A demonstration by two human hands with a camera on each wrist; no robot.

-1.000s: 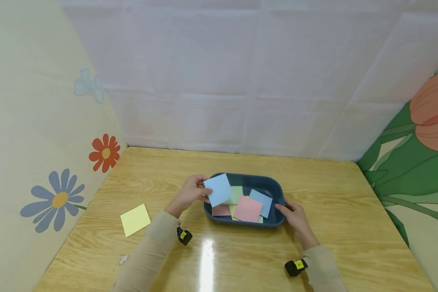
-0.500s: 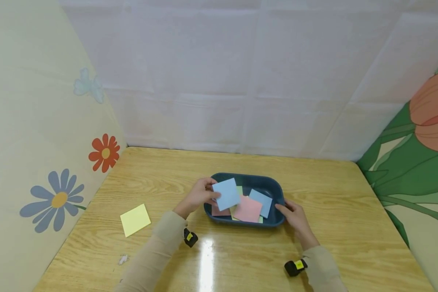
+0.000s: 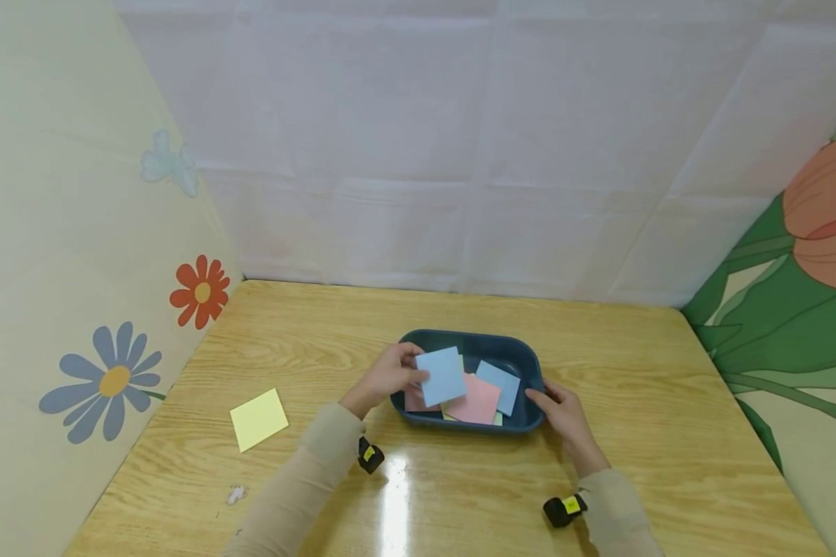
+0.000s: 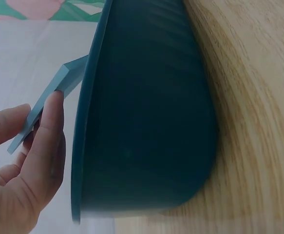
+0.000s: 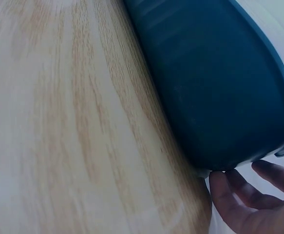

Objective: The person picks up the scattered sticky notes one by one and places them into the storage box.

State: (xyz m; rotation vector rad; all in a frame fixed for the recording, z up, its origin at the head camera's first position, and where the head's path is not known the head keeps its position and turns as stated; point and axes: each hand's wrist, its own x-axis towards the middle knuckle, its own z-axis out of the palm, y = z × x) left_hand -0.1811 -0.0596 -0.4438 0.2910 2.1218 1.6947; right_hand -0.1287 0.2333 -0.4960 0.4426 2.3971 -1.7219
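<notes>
Between thumb and fingers, my left hand pinches a light blue sticky note pad, held tilted over the left end of a dark teal plastic bin. In the left wrist view the pad shows its thickness and rises past the bin's rim. Inside the bin lie a pink pad, another blue pad and partly covered pink, yellow and green ones. My right hand holds the bin's right end, thumb at the rim; its fingertips touch the outer wall in the right wrist view.
A yellow sticky note pad lies apart on the wooden table, left of my left arm. A small white mark shows on the tabletop nearby. Behind the table hangs a white cloth; flower-printed sheets flank both sides.
My left hand has moved right and slightly down with the blue sticky note pad, further over the bin, covering more of the pads inside. The right hand and the bin have stayed put.
</notes>
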